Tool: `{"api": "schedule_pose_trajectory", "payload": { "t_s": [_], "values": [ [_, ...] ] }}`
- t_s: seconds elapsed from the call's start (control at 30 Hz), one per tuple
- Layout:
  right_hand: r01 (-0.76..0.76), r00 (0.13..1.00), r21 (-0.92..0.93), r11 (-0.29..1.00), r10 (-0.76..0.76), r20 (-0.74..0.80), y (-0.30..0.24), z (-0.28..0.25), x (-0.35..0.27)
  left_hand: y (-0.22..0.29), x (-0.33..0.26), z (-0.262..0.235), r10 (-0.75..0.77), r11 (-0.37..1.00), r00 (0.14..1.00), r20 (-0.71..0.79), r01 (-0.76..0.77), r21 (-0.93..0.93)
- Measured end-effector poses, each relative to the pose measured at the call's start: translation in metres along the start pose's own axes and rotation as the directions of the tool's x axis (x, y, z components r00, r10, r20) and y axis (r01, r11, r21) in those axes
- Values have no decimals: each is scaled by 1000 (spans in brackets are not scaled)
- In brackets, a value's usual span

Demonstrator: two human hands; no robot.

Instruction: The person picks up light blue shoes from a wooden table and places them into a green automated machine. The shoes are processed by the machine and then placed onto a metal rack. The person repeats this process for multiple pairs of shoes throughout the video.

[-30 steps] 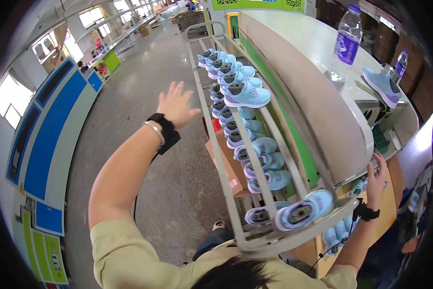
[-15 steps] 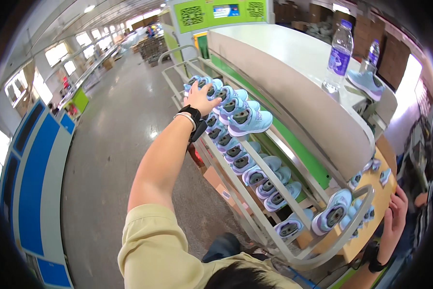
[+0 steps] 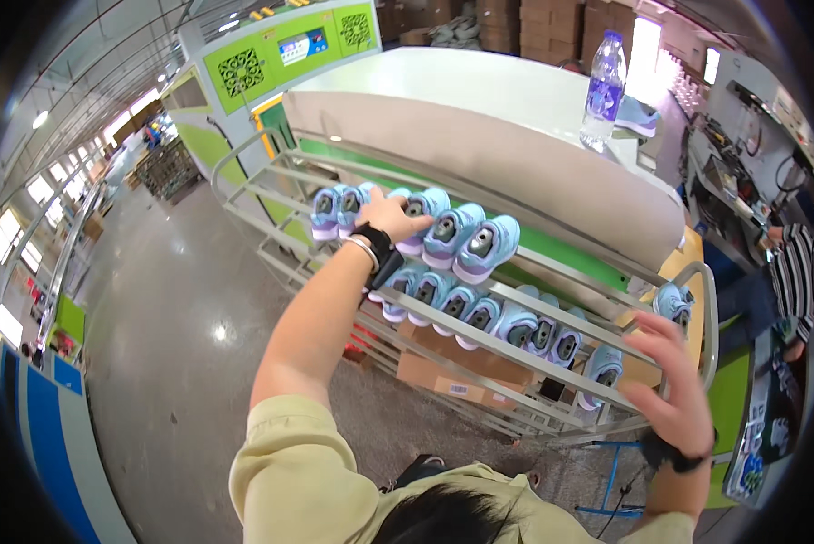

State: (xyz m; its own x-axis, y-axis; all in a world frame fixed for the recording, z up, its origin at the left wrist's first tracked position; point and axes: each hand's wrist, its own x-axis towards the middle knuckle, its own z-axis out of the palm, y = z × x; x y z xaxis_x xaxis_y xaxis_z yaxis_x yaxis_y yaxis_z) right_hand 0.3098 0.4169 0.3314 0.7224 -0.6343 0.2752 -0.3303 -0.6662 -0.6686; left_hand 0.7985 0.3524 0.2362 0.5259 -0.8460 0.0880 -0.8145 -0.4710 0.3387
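My left hand (image 3: 387, 218) reaches over the upper tier of a metal rack (image 3: 581, 373). Its fingers are spread across the row of light blue shoes, touching them and partly hiding the ones beneath. The thumb points right, against a shoe (image 3: 422, 210). To its right stand a shoe (image 3: 450, 234) and an end shoe (image 3: 487, 249), all with dark inserts in their openings. Over the rack's right end my right hand (image 3: 668, 385) is raised, fingers apart and somewhat blurred, with nothing in it. Close by are a lower-tier shoe (image 3: 602, 374) and another shoe (image 3: 673, 306) beyond the rail.
Several more shoes (image 3: 461, 304) line the lower tier, with cardboard boxes (image 3: 461, 372) beneath. Behind the rack runs a white-topped machine (image 3: 479, 127) bearing a water bottle (image 3: 602, 95) and a shoe (image 3: 636, 118). A person in a striped sleeve (image 3: 795, 281) is at the right.
My view has turned right. My right hand has come off the wooden surface at the right and moved over the rack's end. My left hand remains at the upper row of shoes.
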Motion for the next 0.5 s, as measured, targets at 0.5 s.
{"api": "schedule_pose_trajectory", "payload": {
  "t_s": [0.5],
  "values": [
    [-530, 848, -322, 785, 477, -233, 51, 195, 251, -3, -28, 9, 108, 977, 992, -62, -117, -177]
  ]
}}
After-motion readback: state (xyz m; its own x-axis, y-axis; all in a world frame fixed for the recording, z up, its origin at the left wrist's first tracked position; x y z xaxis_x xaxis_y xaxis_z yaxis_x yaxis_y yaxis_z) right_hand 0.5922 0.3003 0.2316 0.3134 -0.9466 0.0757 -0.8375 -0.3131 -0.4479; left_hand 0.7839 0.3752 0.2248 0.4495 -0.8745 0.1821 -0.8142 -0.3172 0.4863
